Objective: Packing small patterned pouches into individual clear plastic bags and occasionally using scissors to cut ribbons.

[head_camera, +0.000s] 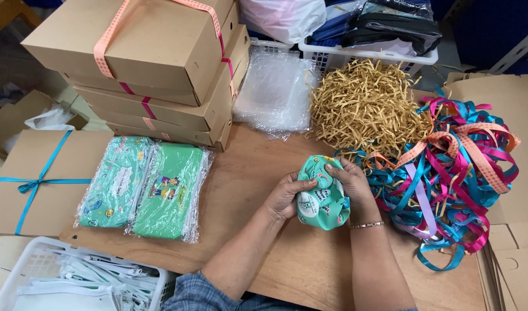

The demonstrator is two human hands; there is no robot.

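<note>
Gripping a green pouch (323, 198), both hands' fingers (333, 171).

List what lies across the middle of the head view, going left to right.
Flat box with blue ribbon → two wrapped green pouches → left hand → crumpled green pouch → right hand → tangle of coloured ribbons.

Two wrapped pouches (143, 187) lie flat, one green pouch (322, 198) sits in hand, four stacked boxes (160, 75), two white baskets (367, 55).
</note>
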